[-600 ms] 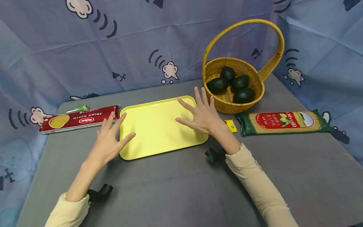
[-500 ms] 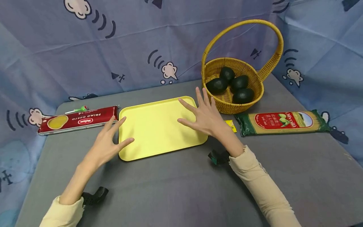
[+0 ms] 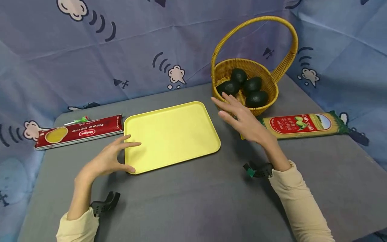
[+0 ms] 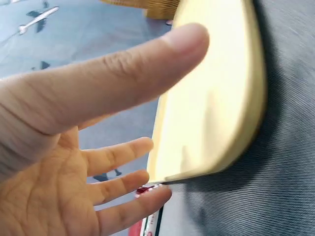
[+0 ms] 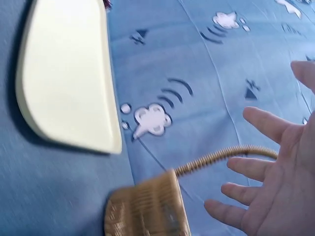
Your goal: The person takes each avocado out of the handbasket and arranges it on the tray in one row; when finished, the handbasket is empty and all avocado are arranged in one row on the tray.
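A yellow rectangular tray (image 3: 172, 134) lies on the grey table. My left hand (image 3: 105, 158) is at the tray's left end, thumb and fingers spread apart with nothing between them; in the left wrist view the thumb (image 4: 133, 73) overlaps the tray's surface. My right hand (image 3: 245, 121) hovers in front of the wicker basket (image 3: 269, 97), fingers extended and holding nothing. Several dark green avocados (image 3: 257, 99) sit inside the basket. In the right wrist view, the palm and fingers (image 5: 266, 172) stand apart from the tray (image 5: 64, 73).
A red spaghetti packet (image 3: 81, 131) lies left of the tray, a lollipop (image 3: 81, 120) with a green and red wrapper behind it. Right of the basket lies a green-ended pasta packet (image 3: 302, 125). A patterned blue cloth (image 3: 136, 47) hangs behind the table.
My right hand has moved right, off the tray, and now covers the small yellow packet and part of the pasta packet. My left hand has lowered toward the tray's near left corner.
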Action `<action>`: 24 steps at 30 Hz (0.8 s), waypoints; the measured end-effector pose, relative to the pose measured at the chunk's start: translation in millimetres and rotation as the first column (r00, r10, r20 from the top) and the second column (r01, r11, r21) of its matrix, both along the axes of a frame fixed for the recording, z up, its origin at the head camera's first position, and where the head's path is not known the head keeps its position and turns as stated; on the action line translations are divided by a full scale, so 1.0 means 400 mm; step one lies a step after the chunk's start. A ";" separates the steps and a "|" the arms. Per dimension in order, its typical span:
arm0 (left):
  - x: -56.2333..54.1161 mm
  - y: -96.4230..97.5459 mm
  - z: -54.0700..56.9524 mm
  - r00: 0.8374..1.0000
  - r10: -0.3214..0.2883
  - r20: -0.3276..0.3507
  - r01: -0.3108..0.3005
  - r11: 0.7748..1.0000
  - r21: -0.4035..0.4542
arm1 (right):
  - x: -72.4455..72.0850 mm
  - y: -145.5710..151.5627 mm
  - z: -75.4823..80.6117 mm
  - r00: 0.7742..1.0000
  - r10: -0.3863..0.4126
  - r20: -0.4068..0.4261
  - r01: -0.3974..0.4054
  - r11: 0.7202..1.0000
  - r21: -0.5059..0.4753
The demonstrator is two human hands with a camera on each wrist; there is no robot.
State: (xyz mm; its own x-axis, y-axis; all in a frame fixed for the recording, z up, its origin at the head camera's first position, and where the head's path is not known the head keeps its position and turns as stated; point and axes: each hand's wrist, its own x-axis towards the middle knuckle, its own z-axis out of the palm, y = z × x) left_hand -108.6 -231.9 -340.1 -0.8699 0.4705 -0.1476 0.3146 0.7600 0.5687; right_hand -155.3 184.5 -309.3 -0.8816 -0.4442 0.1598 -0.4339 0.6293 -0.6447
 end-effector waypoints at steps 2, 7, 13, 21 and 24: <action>0.002 -0.003 -0.001 1.000 -0.012 -0.001 0.012 1.000 -0.021 | -0.004 0.023 0.005 1.000 0.006 -0.026 -0.008 0.998 -0.064; 0.003 0.009 -0.010 1.000 0.004 -0.014 -0.005 0.998 -0.067 | -0.013 0.085 0.015 0.999 -0.027 0.024 0.031 0.977 -0.210; 0.007 0.024 -0.029 0.994 0.108 0.004 -0.107 0.993 -0.056 | -0.040 0.169 0.039 0.970 -0.087 0.229 0.170 0.912 -0.373; 0.020 0.021 -0.038 0.986 0.168 -0.023 -0.169 0.982 -0.079 | -0.140 0.263 0.059 0.888 -0.127 0.442 0.310 0.875 -0.372; 0.024 0.023 -0.040 0.983 0.183 -0.018 -0.183 0.979 -0.087 | -0.191 0.281 0.057 0.884 -0.114 0.454 0.265 0.921 -0.284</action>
State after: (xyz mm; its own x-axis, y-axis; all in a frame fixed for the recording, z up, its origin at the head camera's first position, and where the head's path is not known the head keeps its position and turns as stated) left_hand -99.0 -222.7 -356.0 -0.9418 0.2888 -0.1721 0.1709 0.8520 0.4948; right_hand -231.6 297.0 -286.5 -0.9585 -0.2491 -0.1389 0.0320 0.3900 -0.9202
